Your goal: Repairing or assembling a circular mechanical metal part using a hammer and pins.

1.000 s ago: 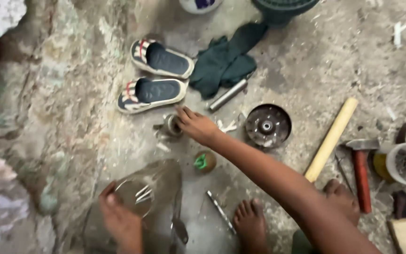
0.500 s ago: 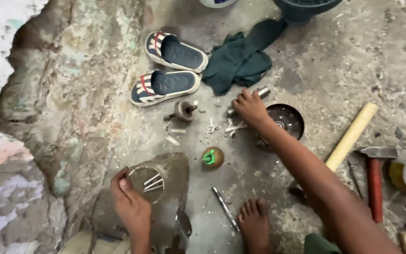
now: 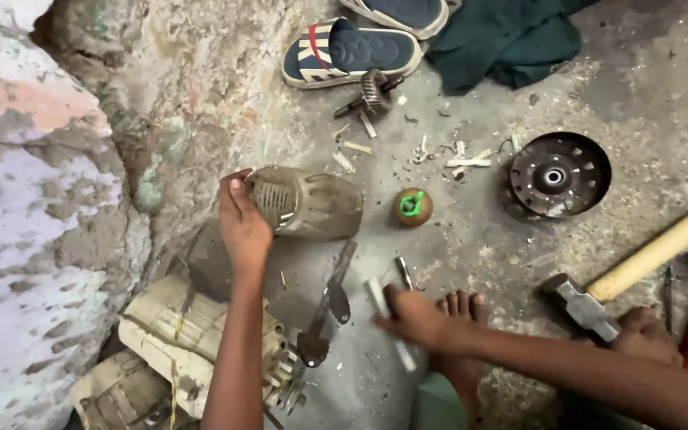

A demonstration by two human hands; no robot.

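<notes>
The blurred right hand closes around a pale, thin rod-like piece low on the concrete floor, just beside a bare foot; what the piece is cannot be told. The left hand grips the rim of a grimy ribbed metal housing lying on its side near the rough wall. A dark round slotted disc lies well apart, with open floor between.
</notes>
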